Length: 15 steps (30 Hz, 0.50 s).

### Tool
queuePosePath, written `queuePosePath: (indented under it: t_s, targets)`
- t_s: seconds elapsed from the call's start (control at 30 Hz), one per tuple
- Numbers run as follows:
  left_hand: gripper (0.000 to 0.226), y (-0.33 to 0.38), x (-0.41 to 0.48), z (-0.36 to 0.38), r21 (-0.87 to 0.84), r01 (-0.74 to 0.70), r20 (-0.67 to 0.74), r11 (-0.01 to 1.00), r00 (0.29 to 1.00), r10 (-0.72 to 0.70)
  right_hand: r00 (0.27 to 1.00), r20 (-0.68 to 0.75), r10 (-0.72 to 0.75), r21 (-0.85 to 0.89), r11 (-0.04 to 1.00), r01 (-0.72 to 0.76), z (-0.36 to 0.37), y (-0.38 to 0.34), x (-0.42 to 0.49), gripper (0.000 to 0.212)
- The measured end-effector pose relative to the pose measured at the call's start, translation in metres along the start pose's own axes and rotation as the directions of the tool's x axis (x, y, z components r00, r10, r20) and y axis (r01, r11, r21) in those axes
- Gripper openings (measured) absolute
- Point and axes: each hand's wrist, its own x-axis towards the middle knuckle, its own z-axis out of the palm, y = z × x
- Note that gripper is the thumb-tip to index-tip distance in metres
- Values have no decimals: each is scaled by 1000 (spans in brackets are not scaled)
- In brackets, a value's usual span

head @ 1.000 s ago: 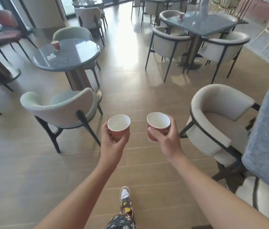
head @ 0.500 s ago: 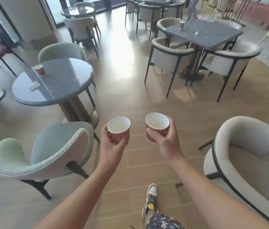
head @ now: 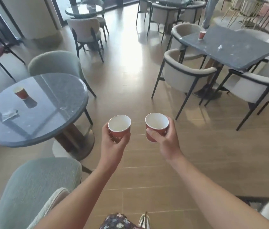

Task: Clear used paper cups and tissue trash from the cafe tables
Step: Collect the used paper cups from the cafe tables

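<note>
Since the earlier frame the view has closed on the round desk (head: 51, 116), which now fills the left side, and the pale green chair (head: 36, 187) has dropped into the bottom-left corner; both hands keep their loads. On that desk a red standing cup (head: 21, 93) sits upright toward the far left, with a flattened tissue (head: 9, 114) near it on the camera's side.

At centre, over the wooden floor, the left hand (head: 112, 144) holds the left cup (head: 119, 127) upright, its fingers (head: 125, 138) curled round the red wall with the thumb opposite. Just beside it, not touching, the right hand (head: 165, 141) holds the right cup (head: 157, 126), fingers (head: 170, 125) wrapped round the far side and the thumb pressed on the near wall. Both cups show plain white insides and look empty.

At the right, the square desk (head: 246, 52) carries a far cup (head: 202, 34) at its back edge and a white scrap (head: 220, 47) near its middle; other pale flecks there are too small to tell.

This looks like the carrying step between desks. With both hands full, the next move probably calls for nesting one held cup in the other to free a hand for the round desk, which is closest.

Count: four cups — two held, one on each desk — and two tissue pieces, one per desk.
</note>
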Motion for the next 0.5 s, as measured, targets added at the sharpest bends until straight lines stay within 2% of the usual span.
queuePosePath:
  t_s: [0.2, 0.5]
  targets:
    - [55, -8, 152, 33, -29, 1, -8, 1000, 1000, -1, 1000, 9, -11, -2, 1000, 11, 28, -7, 156, 49]
    - [53, -15, 419, 60, -25, -24, 30, 999, 999, 25, 999, -42, -29, -8, 1000, 29, 106, -16, 408, 47]
